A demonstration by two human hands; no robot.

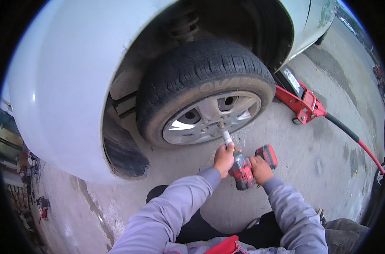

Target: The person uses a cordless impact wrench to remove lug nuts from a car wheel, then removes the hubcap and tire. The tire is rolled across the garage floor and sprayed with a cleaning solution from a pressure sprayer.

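Observation:
A red and black cordless impact wrench [242, 171] points away from me at the car wheel [209, 111]. My right hand [261, 169] is wrapped round its handle, with the red battery [267, 155] sticking out beyond the fingers. Farther forward, my left hand [224, 159] grips the nose of the tool where the silver socket [227, 137] begins. The socket's tip reaches the middle of the silver rim, at or close to a wheel nut [221, 125]; whether it is seated I cannot tell. The black tyre [201, 67] sits in the wheel arch.
A white car body [69, 84] curves over the wheel. To the right, a red floor jack [302, 106] reaches under the car, its long handle [364, 148] slanting toward me. Tools and clutter [31, 167] lie at the far left. A dark trouser leg [345, 235] shows at the lower right.

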